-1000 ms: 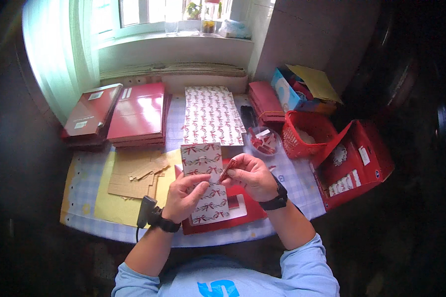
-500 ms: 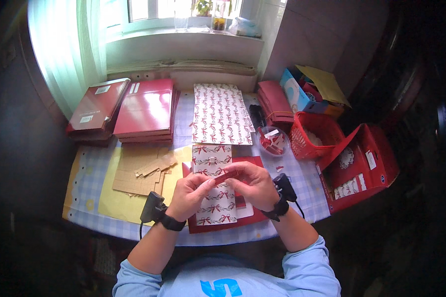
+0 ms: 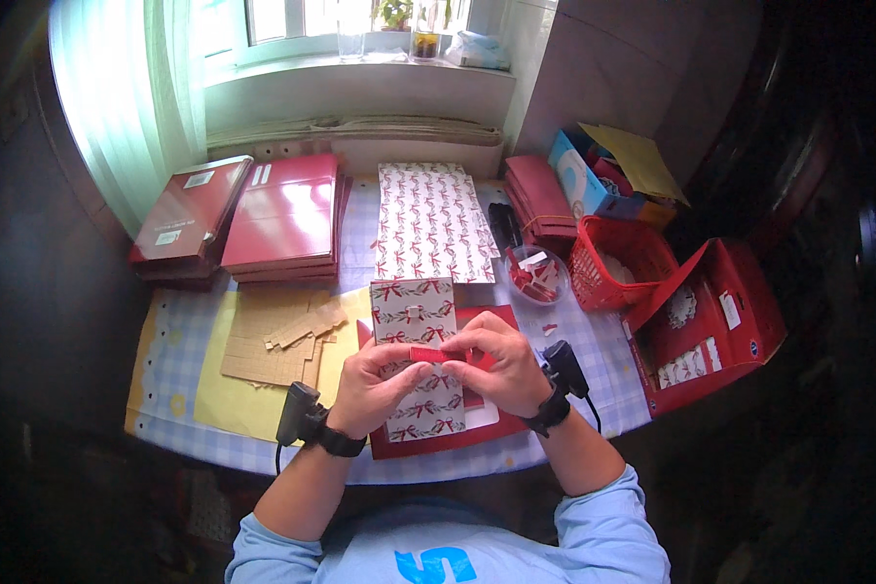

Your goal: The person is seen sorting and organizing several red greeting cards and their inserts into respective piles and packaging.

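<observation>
A short red strip (image 3: 426,354), perhaps ribbon or paper, is pinched between my two hands. My left hand (image 3: 378,385) grips its left end with thumb and fingers. The right end is in the fingertips of my right hand (image 3: 501,362), which partly cover it. Beneath both hands lies a long white card (image 3: 414,302) patterned with red bows and green garlands. It rests on a larger red sheet (image 3: 399,448), with a white piece (image 3: 482,416) showing beside it under my right hand.
Red flat boxes (image 3: 282,209) are stacked at the back left, beside patterned sheets (image 3: 428,219). Tan cardboard pieces (image 3: 268,341) lie on yellow paper (image 3: 214,404). To the right are a round tub of red scraps (image 3: 535,277), a red basket (image 3: 603,287) and an open red box (image 3: 759,321).
Both hands have turned the red strip from a slant to nearly level. My fingers have shifted their hold on it. The patterned card has moved slightly.
</observation>
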